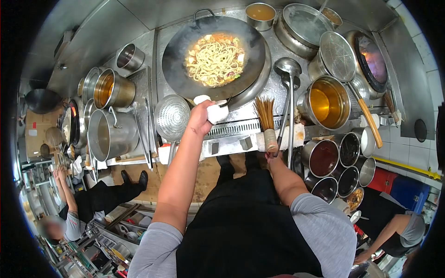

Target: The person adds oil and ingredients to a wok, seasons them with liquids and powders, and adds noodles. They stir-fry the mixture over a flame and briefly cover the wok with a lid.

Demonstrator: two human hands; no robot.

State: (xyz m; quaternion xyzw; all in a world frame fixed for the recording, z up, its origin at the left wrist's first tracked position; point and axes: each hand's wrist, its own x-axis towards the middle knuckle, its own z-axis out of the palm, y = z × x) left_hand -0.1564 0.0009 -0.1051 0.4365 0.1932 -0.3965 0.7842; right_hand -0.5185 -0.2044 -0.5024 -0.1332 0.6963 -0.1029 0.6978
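A large black wok (176, 69) sits on the stove, with thick noodles (215, 62) and mixed pieces of vegetable and other food in it. My left hand (200, 119) is closed around a folded white cloth (215, 111) at the wok's near handle. Lower down, by the stove's front edge, my right hand (273, 158) is partly hidden behind the bamboo brush (266, 116) and the hooked end of a dark utensil handle. Its fingers do not show clearly. A long steel ladle (288, 67) lies beside the brush. Left of my left hand is a perforated skimmer (172, 116).
A pot of amber liquid (330, 103) and a wooden-handled strainer (338, 55) stand right. Several sauce containers (323, 157) sit below them. A deep pot (111, 134) stands left. A lit burner (371, 60) glows at far right. Other people (99, 199) work at both sides.
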